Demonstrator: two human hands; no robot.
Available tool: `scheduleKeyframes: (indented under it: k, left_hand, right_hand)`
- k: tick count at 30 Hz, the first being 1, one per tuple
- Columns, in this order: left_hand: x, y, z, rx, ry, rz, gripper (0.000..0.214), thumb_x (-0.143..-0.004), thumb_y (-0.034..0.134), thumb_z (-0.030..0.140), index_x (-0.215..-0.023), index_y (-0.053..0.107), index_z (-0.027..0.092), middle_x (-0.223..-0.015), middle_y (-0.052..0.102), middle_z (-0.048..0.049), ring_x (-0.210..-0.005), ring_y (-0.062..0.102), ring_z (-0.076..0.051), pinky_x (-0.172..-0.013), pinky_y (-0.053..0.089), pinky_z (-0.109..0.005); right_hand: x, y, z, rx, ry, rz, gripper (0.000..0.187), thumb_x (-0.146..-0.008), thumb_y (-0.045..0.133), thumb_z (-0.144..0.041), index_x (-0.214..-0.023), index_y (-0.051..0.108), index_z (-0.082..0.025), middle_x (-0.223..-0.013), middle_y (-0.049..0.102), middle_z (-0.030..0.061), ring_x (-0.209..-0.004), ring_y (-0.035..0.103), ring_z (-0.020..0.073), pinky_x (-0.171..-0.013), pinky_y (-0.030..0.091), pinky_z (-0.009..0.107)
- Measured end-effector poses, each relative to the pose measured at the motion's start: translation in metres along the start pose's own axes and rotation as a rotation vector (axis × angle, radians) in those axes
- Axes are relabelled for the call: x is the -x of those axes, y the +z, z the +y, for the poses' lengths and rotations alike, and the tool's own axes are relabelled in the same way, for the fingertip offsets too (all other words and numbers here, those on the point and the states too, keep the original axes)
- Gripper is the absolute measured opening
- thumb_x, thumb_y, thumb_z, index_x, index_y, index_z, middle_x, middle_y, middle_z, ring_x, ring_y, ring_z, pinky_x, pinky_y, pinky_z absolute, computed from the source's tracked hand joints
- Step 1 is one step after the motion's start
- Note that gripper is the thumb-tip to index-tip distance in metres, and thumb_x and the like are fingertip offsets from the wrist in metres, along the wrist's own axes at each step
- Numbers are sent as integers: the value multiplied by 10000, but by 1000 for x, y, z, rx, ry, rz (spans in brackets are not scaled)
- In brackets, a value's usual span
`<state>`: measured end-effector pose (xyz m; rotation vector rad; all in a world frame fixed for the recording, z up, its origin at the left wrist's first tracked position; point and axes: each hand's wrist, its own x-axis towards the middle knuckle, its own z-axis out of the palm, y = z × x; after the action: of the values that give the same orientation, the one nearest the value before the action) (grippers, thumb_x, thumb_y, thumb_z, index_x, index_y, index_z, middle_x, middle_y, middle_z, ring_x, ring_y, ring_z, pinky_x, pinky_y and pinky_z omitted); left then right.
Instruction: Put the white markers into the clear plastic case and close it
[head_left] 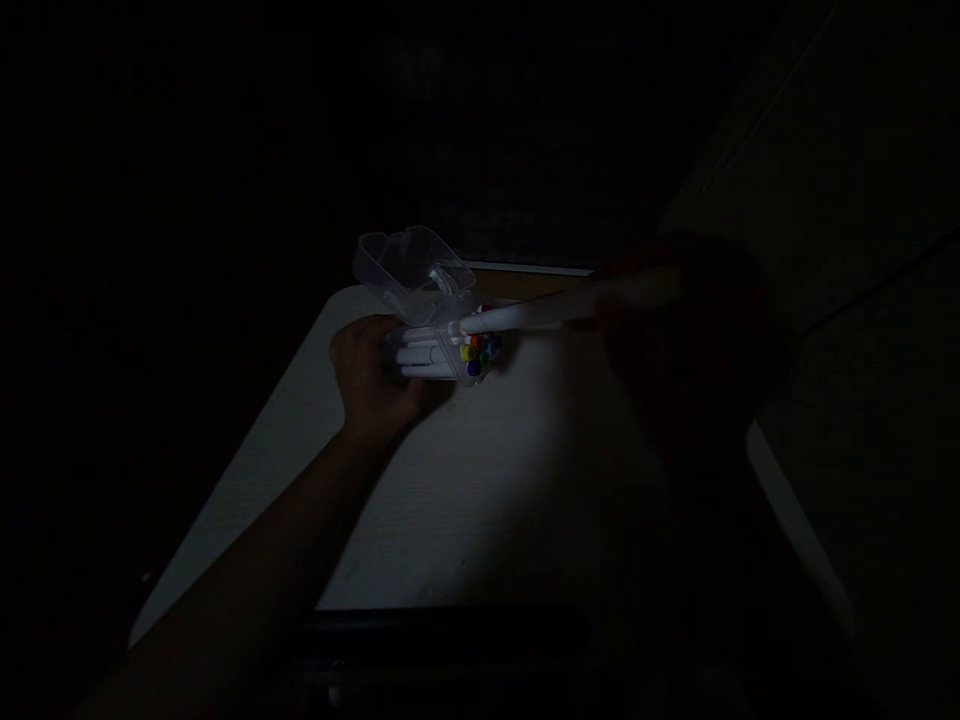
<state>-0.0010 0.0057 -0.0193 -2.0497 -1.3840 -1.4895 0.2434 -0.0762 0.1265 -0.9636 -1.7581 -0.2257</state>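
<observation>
A clear plastic case (453, 352), its transparent lid (409, 268) flipped open, holds white pens (424, 357) with yellow, orange, green, blue and purple ends, toward the worktop's (450, 500) far edge. The left hand (375, 375) wraps it, forearm slanting from the near left corner. The right hand (675, 330), dim and blurred, pinches another white pen (525, 312), tip at the case's mouth.

Camera, head-worn, one: facing forward and down from above the near side of the bench (427, 520); sitting close, as I am seeing it, framing the bench nearly edge to edge, slightly below mid-view.
</observation>
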Motion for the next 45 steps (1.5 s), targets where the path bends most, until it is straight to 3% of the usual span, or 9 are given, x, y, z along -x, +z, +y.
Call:
scheduleKeyframes:
  k: [4, 9, 14, 23, 30, 36, 38, 41, 45]
  left_hand:
    - [1, -1, 0, -30, -2, -8, 610, -636, 710, 495, -1120, 502, 187, -1124, 607, -84, -1069, 545, -276, -883, 439, -458]
    - [2, -1, -2, -53, 30, -14, 682, -610, 727, 513, -1151, 487, 175, -1151, 602, -90, -1064, 546, -283, -872, 450, -456]
    - [1, -2, -2, -11, 89, 18, 643, -624, 753, 428, -1156, 496, 175, -1129, 600, -90, -1057, 561, -281, -873, 447, -448]
    - [0, 1, 0, -21, 33, 12, 668, -591, 774, 421, -1139, 497, 158, -1139, 602, -100, -1040, 540, -277, -881, 444, -441]
    - [-2, 1, 2, 5, 44, 50, 627, -598, 750, 374, -1145, 504, 189, -1125, 600, -89, -1050, 558, -278, -881, 445, -443]
    - [1, 1, 1, 37, -32, -6, 653, -594, 760, 391, -1158, 493, 198, -1166, 581, -96, -1079, 540, -299, -852, 441, -454]
    - [1, 0, 0, 36, -48, -29, 644, -599, 754, 395, -1153, 491, 199, -1168, 577, -97, -1077, 538, -296, -844, 439, -448]
    - [1, 1, 0, 39, -52, -20, 649, -600, 753, 403, -1150, 482, 193, -1171, 575, -100, -1090, 529, -296, -854, 434, -450]
    - [0, 1, 2, 53, -4, 29, 634, -596, 764, 389, -1128, 498, 171, -1144, 587, -110, -1079, 534, -300, -871, 432, -464]
  right_hand:
    - [-2, 7, 15, -41, 118, 140, 133, -836, 626, -215, -957, 634, -160, -840, 709, 6, -714, 677, 101, -605, 556, 210]
    - [-5, 14, 35, -90, 113, 145, 157, -809, 664, -246, -936, 628, -161, -787, 704, -1, -632, 678, 90, -536, 544, 186]
    - [-1, 17, 28, -213, 247, 122, 163, -832, 638, -211, -970, 604, -132, -853, 677, 26, -701, 684, 96, -602, 556, 202]
    - [9, 10, 9, 17, -29, 0, 132, -841, 609, -286, -972, 611, -269, -983, 703, 0, -956, 658, 168, -841, 560, 353]
    - [12, 11, 13, -95, -89, -27, 179, -849, 622, -331, -1027, 609, -327, -1002, 690, -10, -893, 679, 188, -770, 587, 367]
    - [9, 14, 7, -139, -167, 10, 193, -820, 644, -228, -1009, 619, -264, -951, 724, -1, -886, 682, 166, -748, 578, 295]
    - [8, 17, 11, -160, -118, 32, 150, -827, 637, -229, -976, 632, -245, -932, 722, -2, -867, 681, 151, -720, 574, 265]
    - [8, 25, 26, -252, 93, 55, 120, -860, 601, -283, -964, 627, -227, -898, 709, -1, -775, 686, 133, -656, 569, 250]
    - [11, 38, 46, -343, 270, -51, 167, -850, 606, -317, -980, 630, -214, -925, 707, 5, -740, 690, 136, -625, 563, 248]
